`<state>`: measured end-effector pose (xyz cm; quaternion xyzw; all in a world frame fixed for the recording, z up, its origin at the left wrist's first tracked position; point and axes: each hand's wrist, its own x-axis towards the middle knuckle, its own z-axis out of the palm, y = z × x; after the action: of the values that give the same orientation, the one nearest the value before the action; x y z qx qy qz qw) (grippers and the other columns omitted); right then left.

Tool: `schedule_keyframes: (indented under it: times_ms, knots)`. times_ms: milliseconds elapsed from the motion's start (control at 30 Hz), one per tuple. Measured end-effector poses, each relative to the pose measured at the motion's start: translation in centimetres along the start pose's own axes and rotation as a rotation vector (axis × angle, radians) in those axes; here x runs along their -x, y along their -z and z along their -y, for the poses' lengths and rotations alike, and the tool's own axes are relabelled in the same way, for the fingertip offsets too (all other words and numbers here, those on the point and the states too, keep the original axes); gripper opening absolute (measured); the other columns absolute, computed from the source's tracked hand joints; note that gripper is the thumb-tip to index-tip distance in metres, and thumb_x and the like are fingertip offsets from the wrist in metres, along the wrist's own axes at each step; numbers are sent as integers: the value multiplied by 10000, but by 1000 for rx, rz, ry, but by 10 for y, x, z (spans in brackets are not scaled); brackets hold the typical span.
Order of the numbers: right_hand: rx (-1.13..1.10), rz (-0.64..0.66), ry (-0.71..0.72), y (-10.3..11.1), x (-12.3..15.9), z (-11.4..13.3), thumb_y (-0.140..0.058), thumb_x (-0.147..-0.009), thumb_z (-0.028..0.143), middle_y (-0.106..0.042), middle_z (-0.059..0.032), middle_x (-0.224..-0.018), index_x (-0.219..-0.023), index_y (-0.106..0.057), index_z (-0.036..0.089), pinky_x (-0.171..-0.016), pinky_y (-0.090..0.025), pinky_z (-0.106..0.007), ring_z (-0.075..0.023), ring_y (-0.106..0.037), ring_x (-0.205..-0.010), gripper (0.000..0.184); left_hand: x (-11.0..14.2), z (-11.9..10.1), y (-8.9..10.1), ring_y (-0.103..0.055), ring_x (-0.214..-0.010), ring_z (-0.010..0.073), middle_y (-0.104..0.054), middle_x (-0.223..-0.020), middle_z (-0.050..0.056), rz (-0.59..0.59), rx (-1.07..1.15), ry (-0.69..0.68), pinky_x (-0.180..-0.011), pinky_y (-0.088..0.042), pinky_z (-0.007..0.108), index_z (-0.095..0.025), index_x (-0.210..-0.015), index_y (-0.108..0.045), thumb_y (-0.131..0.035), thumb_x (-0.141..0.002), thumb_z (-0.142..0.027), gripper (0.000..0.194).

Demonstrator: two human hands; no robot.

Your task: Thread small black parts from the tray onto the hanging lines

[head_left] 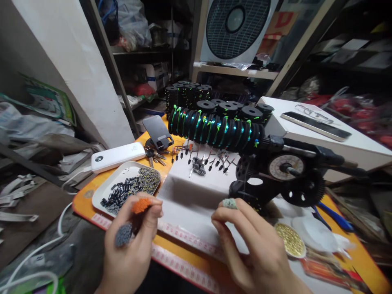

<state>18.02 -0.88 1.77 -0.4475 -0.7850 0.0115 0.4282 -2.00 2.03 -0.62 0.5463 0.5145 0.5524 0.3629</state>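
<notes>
Left grip (134,237) holds orange bundle (141,205), grey bundle (123,235); right grip (254,241) — apart.

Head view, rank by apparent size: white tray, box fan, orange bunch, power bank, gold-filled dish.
1. Box fan
2. White tray
3. Power bank and gold-filled dish, too close to rank
4. Orange bunch

Can't make out what's pinched in my right hand (245,241), too blurry. My wrists run off the bottom edge, and the dial's (287,167) markings are too small to read.
</notes>
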Motion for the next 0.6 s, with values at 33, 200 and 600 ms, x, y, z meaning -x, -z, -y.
schedule_keyframes:
  times_ms: [33,200,600]
  knots:
    - [-19,-3,-19,2,-1,-1,-514,-894,1,-561,-48,-767,-923,-585,130,-620,-441,-252,-137,-515,-698,150,-6,1,2,-616,-766,161,-656,-828,-26,58,-66,-56,-702,-474,232,-267,-864,-653,-630,-911,-195,89]
    - [-143,28,-102,6,-6,1,-530,-903,55,-526,11,-709,-839,-537,166,-571,-405,-216,-93,-481,-625,128,-23,1,-5,-592,-1119,237,-588,-1185,79,575,-356,-200,-968,-422,355,-238,-1143,-616,-492,-869,-24,369]
    - [-225,-23,-266,4,-4,-1,-655,-902,192,-618,18,-689,-870,-722,258,-538,-425,-236,-119,-529,-596,100,-4,-6,-10,-504,-697,157,-528,-854,-11,562,232,303,-690,-447,291,-290,-1113,-517,-311,-1044,-435,262]
